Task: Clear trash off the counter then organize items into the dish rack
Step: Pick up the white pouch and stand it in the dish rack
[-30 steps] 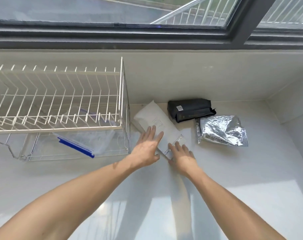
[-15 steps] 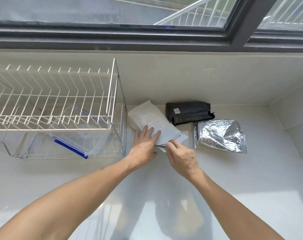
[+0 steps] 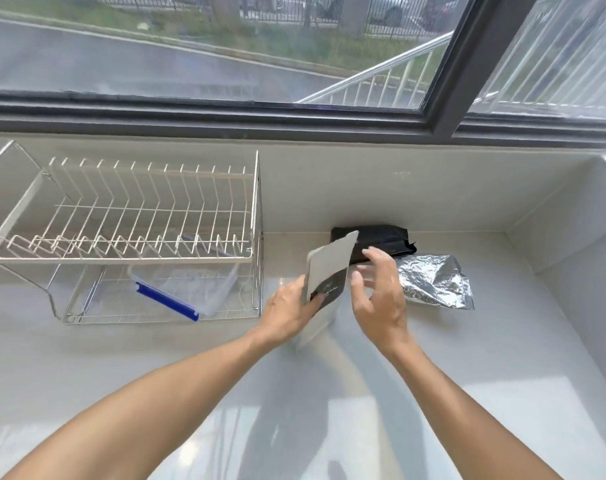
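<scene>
left hand (image 3: 287, 311) pinches the white pouch (image 3: 329, 268) by its lower edge, tilted up above the counter (image 3: 502, 358) right of the dish rack (image 3: 128, 237); right hand (image 3: 381, 296) hovers beside it, fingers spread, holding nothing

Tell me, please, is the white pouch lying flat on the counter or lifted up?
Lifted: the left hand grips the white pouch near its lower end, standing it nearly upright above the counter.
</scene>
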